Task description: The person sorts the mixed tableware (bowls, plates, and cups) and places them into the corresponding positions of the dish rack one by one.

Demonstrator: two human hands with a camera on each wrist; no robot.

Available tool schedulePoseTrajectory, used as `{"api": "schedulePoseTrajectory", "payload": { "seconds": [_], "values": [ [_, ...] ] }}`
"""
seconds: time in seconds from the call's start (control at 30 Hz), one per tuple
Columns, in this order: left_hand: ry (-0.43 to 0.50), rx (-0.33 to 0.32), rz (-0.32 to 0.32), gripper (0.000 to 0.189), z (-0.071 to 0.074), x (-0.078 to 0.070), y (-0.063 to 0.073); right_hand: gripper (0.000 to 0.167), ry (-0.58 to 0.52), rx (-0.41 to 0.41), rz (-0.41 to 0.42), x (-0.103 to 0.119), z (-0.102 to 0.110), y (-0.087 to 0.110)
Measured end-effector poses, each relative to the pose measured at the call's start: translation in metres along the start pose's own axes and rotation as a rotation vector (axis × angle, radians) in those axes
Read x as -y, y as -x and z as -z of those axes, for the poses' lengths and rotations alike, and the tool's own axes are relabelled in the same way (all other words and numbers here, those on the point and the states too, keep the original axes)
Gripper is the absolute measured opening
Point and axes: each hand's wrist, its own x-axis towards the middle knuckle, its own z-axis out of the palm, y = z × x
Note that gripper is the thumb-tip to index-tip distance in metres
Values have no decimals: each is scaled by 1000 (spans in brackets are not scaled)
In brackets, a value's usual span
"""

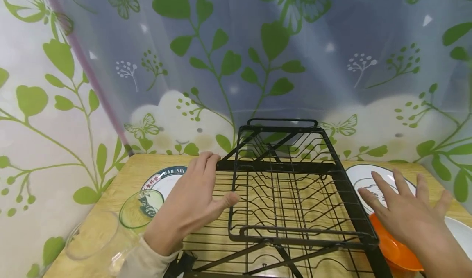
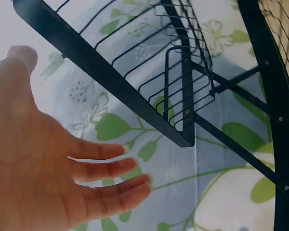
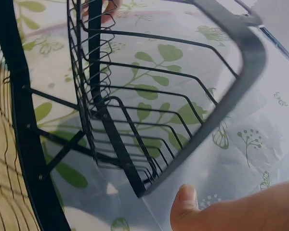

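A black two-tier wire dish rack point(image 1: 285, 237) stands unfolded in the middle of the table, its upper tier raised on crossed legs. My left hand point(image 1: 193, 200) is beside the rack's left side, fingers straight and thumb out toward the upper tier. In the left wrist view a gap shows between that hand point(image 2: 62, 159) and the rack's frame point(image 2: 111, 79). To the right of the rack my right hand point(image 1: 413, 208) hovers palm down with fingers spread, above an orange bowl point(image 1: 394, 249) and a white plate point(image 1: 368, 172). Neither hand holds anything.
Left of the rack are a white plate with a dark rim point(image 1: 171, 171), a green-tinted glass bowl point(image 1: 127, 212) and a clear container point(image 1: 92, 237). Another white dish point(image 1: 461, 233) lies at the far right. A leaf-patterned curtain point(image 1: 236, 65) hangs behind the wooden table point(image 1: 110, 196).
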Motion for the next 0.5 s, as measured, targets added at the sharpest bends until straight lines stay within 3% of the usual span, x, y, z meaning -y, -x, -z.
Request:
{"api": "schedulePoseTrajectory", "payload": {
  "seconds": [0.07, 0.23, 0.37, 0.5],
  "values": [
    [-43, -5, -30, 120, -1, 0, 4, 82, 16, -9, -6, -6, -3, 5],
    [-87, 1, -107, 101, -1, 1, 16, 83, 57, -37, -22, -20, -16, 19],
    [-91, 23, -115, 87, 3, 4, 27, 83, 67, -53, -55, -30, -30, 30],
    [-83, 108, -95, 75, 7, 1, 42, 84, 56, -111, -61, -41, -44, 41]
  ]
}}
